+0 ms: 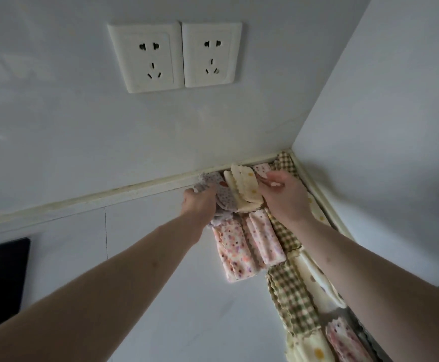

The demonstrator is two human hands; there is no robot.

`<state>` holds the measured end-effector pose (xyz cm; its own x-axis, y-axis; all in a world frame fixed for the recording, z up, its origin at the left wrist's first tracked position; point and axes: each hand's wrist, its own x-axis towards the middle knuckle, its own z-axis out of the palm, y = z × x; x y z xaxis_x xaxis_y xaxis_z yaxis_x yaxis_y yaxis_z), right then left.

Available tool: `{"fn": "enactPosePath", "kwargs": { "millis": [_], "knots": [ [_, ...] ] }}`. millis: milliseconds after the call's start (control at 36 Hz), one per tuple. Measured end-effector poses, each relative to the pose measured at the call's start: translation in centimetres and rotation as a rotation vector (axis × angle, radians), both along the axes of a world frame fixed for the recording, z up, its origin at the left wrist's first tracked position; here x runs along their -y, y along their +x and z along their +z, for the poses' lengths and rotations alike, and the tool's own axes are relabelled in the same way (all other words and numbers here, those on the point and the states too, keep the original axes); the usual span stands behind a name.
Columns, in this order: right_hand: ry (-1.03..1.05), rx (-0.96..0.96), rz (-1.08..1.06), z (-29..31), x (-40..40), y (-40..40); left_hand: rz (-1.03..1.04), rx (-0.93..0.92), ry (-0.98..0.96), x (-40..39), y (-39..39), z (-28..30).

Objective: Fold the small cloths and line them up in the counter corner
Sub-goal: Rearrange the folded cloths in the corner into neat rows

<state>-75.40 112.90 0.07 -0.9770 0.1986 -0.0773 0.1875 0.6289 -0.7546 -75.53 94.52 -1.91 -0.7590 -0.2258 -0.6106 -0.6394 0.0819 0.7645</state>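
Several folded small cloths lie in the counter corner. My left hand (198,205) grips a grey-white flowered cloth (219,193) against the back wall. Beside it stands a cream cloth (244,186) with yellow dots. My right hand (283,194) pinches a pink spotted cloth (261,169) at the back, next to a green checked cloth (283,160) in the very corner. In front lie two pink dotted folded cloths (232,250) (264,240). More checked cloths (293,296) and cream cloths (315,278) run along the right wall.
Two white wall sockets (174,56) sit above the white counter (187,296). A black hob edge (1,278) shows at the far left. A cream sealing strip (108,195) runs along the wall foot.
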Motion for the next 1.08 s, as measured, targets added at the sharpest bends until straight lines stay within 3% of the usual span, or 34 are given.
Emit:
{"fn": "enactPosePath", "kwargs": {
  "millis": [111, 250, 556, 667, 833, 944, 1083],
  "knots": [
    [0.078, -0.011, 0.018, -0.5, -1.4, 3.7, -0.009, -0.009, -0.028, 0.4, 3.1, 0.1],
    [0.158, 0.220, 0.151, -3.0, -2.5, 7.4, -0.074, 0.112, -0.070, -0.1, 8.3, -0.8],
    [0.004, 0.528, 0.105, -3.0, -1.2, 7.8, -0.051, 0.221, 0.015, -2.5, 8.8, -0.1],
    [-0.101, 0.512, 0.086, -2.2, -1.6, 8.1, -0.134, 0.211, 0.033, -2.5, 9.0, 1.0],
    [-0.159, 0.397, 0.110, 0.7, -3.3, 8.2, -0.283, 0.034, -0.043, -2.3, 9.7, 3.3],
    [-0.229, 0.252, 0.012, 4.0, -5.3, 6.6, -0.374, -0.088, -0.025, -3.1, 7.9, 5.6],
    [-0.155, 0.158, -0.133, 4.0, -7.8, 2.4, -0.360, -0.163, -0.006, -6.0, 2.1, 6.6]
  ]
}}
